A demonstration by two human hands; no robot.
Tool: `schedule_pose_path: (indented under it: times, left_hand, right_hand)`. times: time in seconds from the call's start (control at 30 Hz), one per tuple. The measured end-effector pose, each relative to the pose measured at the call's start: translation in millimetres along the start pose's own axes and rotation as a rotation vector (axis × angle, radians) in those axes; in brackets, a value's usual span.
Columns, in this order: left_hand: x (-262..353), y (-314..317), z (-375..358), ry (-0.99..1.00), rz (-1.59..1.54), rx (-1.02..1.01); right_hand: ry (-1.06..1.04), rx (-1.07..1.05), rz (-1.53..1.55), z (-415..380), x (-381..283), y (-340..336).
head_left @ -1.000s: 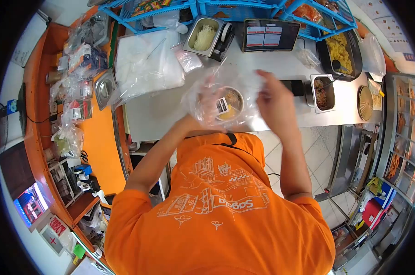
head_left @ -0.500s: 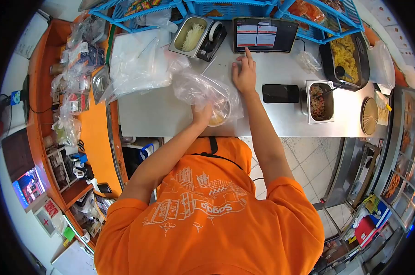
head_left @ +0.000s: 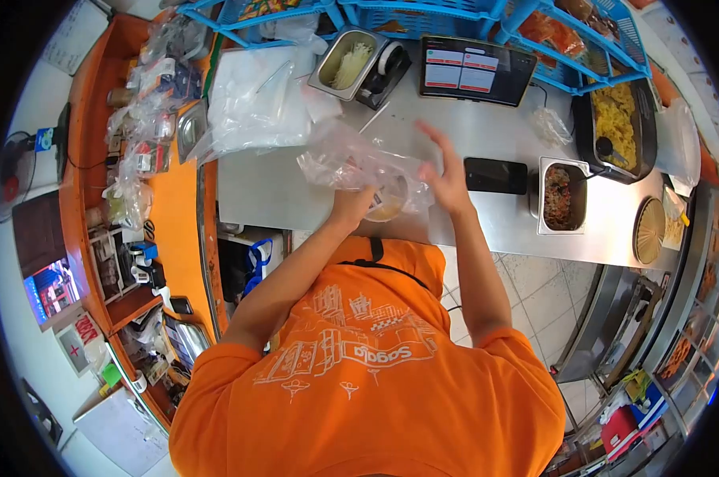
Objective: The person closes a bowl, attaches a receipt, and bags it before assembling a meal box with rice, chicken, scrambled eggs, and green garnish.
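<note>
My left hand [head_left: 353, 208] is closed on the near edge of a clear plastic bag [head_left: 336, 155]. Inside the bag sits a round see-through container [head_left: 387, 208] with something yellowish at its bottom, close to the counter's front edge. My right hand [head_left: 448, 184] is raised just right of the bag, fingers apart and the index finger stretched out, with nothing in it. Its thumb overlaps the bag's right side in this view. Beyond it stands a tablet [head_left: 477, 71] with white and red boxes on its screen.
On the steel counter [head_left: 276, 191], a black phone [head_left: 495, 176] lies beside a metal pan of chopped filling [head_left: 562, 199]. A pan of white shreds [head_left: 350, 65], a stack of plastic bags [head_left: 260, 99] and a dark tray of yellow food [head_left: 615, 131] stand farther back, below blue baskets [head_left: 423, 20].
My right hand has drawn back from the tablet screen toward the bag, its fingers spreading. My left hand still holds the bag. The whole view has shifted slightly.
</note>
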State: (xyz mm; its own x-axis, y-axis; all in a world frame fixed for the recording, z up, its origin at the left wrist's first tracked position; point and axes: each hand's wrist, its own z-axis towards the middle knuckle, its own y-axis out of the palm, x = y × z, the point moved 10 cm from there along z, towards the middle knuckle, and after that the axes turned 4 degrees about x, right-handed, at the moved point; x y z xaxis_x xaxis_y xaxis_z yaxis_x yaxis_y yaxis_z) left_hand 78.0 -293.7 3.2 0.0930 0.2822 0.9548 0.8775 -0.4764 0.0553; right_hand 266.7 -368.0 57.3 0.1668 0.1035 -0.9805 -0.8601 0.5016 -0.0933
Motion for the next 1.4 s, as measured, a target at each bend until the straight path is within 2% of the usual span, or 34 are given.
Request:
schedule_pose_path:
  times: [0.03,0.1,0.13,0.2,0.23,0.3,0.33,0.4,0.43,0.47,0.53,0.57,0.6,0.63,0.67,0.7,0.77,0.8,0.87,1.0,1.03,1.07,1.1,1.13,1.17,1.23,1.27,1.3,1.33,1.37,1.4]
  left_hand:
    - [25.6,4.6,-7.9,0.003,0.004,0.005]
    - [73.3,25.5,-24.7,-0.133,-0.286,-0.032]
    - [68.9,24.9,-30.9,-0.132,-0.287,-0.034]
    - [38.8,6.6,-43.4,-0.292,-0.194,0.143]
    - [41.9,9.6,-56.7,-0.288,-0.198,0.138]
    - [83.5,52.9,-89.7,-0.02,-0.109,-0.28]
    - [97.7,47.9,-97.4,-0.019,-0.114,-0.284]
    - [130.0,39.9,-114.4,-0.03,-0.143,-0.563]
    - [113.3,2.6,-91.8,-0.183,-0.137,-0.427]
    - [89.1,-41.7,-62.2,-0.336,-0.128,-0.291]
    - [3.7,-125.1,-12.9,-0.715,-0.013,-0.155]
    - [-15.6,-128.7,5.1,-0.712,-0.018,-0.163]
    - [-46.1,-107.5,-16.4,-1.029,-0.028,-0.513]
    - [-51.8,-98.5,-53.6,-1.33,-0.033,-0.874]
    - [-48.7,-101.4,-52.9,-1.322,-0.036,-0.88]
    - [-47.0,-71.8,-55.4,-1.212,-0.058,-0.905]
    - [-35.8,-27.7,-52.3,-0.988,-0.103,-0.947]
    - [-26.4,-12.0,-46.4,-0.872,-0.122,-0.967]
    - [-6.2,21.3,-35.5,-0.643,-0.165,-1.004]
    - [29.9,36.6,-37.0,-0.226,-0.281,-1.022]
    - [40.3,46.9,-37.1,-0.119,-0.306,-1.014]
    - [51.5,30.0,-39.5,-0.013,-0.325,-1.003]
    - [62.6,26.9,-43.3,0.094,-0.339,-0.991]
    - [74.3,22.5,-46.5,0.202,-0.348,-0.981]
    - [86.8,18.1,-40.3,0.311,-0.358,-0.97]
    - [105.4,20.6,-45.3,0.513,-0.38,-0.943]
    - [108.3,21.7,-52.5,0.506,-0.383,-0.944]
    - [100.8,20.2,-41.7,0.232,-0.547,-0.834]
    - [91.2,19.2,-34.7,-0.038,-0.7,-0.712]
    - [118.9,6.9,-37.2,0.23,-0.481,-0.574]
    - [112.9,7.5,-41.2,0.226,-0.486,-0.573]
  right_hand:
    - [-0.069,-0.193,-0.123,-16.7,-22.2,22.9]
    - [-0.085,-0.307,-0.279,-38.7,-50.4,58.7]
    - [-0.086,-0.306,-0.281,-45.3,-51.5,71.7]
    - [-0.289,-0.257,-0.609,-57.1,-48.9,101.8]
    - [-0.292,-0.255,-0.616,-58.5,-38.7,122.7]
    - [0.033,0.203,-0.134,-51.5,2.1,106.1]
    - [0.032,0.205,-0.14,-52.6,8.3,108.8]
    - [0.361,0.379,-0.454,-60.6,40.3,91.2]
    - [0.356,0.385,-0.458,-56.6,36.8,89.6]
    - [0.217,0.208,-0.464,-44.5,20.4,103.4]
    - [-0.057,-0.149,-0.47,-33.4,-24.9,125.7]
    - [-0.193,-0.333,-0.47,-35.1,-51.8,136.2]
    - [-0.327,-0.52,-0.466,-41.3,-80.1,147.6]
    - [-0.463,-0.708,-0.457,-50.2,-108.5,160.8]
    - [-0.678,-0.682,-0.209,-50.4,-168.2,166.8]
    - [-0.807,-0.764,-0.499,-75.3,-177.3,193.0]
    - [-0.888,-1.023,-0.469,-97.6,-223.9,212.9]
    - [-0.893,-1.03,-0.483,-104.8,-228.4,217.6]
    - [-0.784,-1.184,-0.435,-119.5,-228.1,226.7]
    - [-0.639,-1.335,-0.46,-127.6,-228.6,226.3]
    - [-0.572,-1.296,-0.38,-122.0,-224.5,223.4]
    - [-0.508,-1.252,-0.302,-117.1,-217.5,218.8]
    - [-0.2,-1.194,-0.311,-111.1,-178.9,202.0]
    - [-0.221,-0.906,-0.134,-94.5,-170.0,173.6]
    - [-0.225,-0.908,-0.139,-88.9,-169.6,157.8]
    - [-0.096,-0.506,-0.613,-47.0,-151.0,107.0]
    - [-0.118,-0.31,-0.794,-31.1,-175.8,93.0]
    - [-0.143,-0.106,-0.971,-17.4,-201.5,79.7]
    - [-0.09,-0.086,-1.441,-9.2,-186.4,76.1]
    - [-0.102,0.118,-1.014,-9.4,-154.7,48.1]
    - [-0.107,0.301,-0.58,-15.7,-118.1,15.2]
